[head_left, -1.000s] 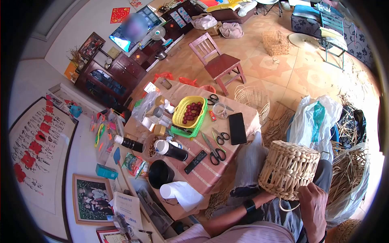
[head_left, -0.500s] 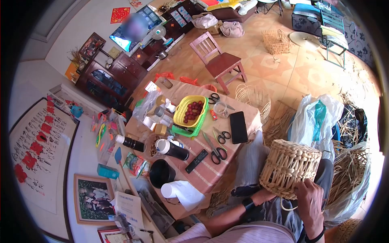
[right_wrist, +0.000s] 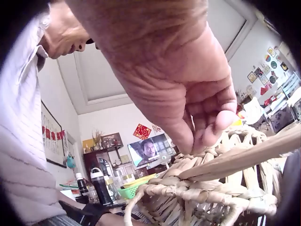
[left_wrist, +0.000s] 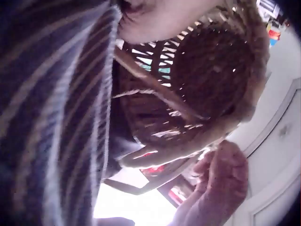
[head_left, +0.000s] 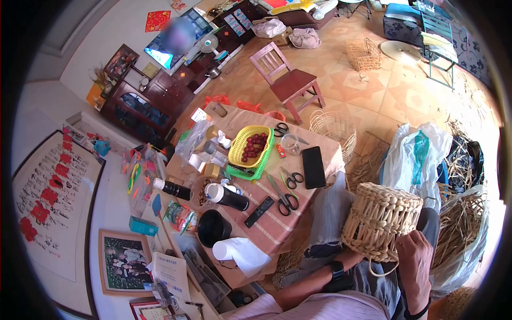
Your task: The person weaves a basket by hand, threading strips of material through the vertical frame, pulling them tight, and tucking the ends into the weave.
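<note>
A woven straw basket (head_left: 381, 221) with a thick braided rim lies tilted on the person's lap, its dark inside (left_wrist: 211, 70) showing in the left wrist view. The right hand (head_left: 413, 261) is at its near rim; in the right wrist view thumb and fingertips (right_wrist: 207, 139) pinch together at the braid. A flat straw strand (right_wrist: 240, 160) stretches across the rim below these fingers. From the near side the left hand (head_left: 349, 260) reaches beneath the basket; part of it (left_wrist: 155, 19) shows at the basket's mouth, its fingers hidden. A thin straw loop (head_left: 381, 272) hangs below the rim.
On the table (head_left: 266, 234) beside the lap lie scissors (head_left: 288, 204), a phone (head_left: 313, 168), a remote (head_left: 260, 212), a black bottle (head_left: 228, 197) and a yellow basket (head_left: 250, 146) of red fruit. Plastic bags (head_left: 421, 160) and loose straw (head_left: 461, 224) are at the right.
The right hand moves slightly left along the rim, then back right, its fingertips now a little higher. The basket rises slightly early on, then stays about still on the lap.
</note>
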A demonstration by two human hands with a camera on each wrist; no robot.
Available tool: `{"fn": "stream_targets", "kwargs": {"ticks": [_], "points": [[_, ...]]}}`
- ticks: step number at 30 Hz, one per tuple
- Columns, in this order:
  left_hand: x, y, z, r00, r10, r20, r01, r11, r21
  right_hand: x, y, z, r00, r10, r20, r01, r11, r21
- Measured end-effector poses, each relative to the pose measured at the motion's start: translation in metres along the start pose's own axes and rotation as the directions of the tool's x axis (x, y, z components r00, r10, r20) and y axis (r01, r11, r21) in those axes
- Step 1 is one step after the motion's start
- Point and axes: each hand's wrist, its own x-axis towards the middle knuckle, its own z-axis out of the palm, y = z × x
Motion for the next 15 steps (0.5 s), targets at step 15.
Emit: {"fn": "stream_targets", "kwargs": {"ticks": [15], "points": [[-0.044, 0.036, -0.011, 0.979, 0.204, -0.007, -0.052, 0.214, -0.975, -0.040, 0.039, -0.005, 0.968, 0.169, 0.186, -0.231, 0.890, 0.393]]}}
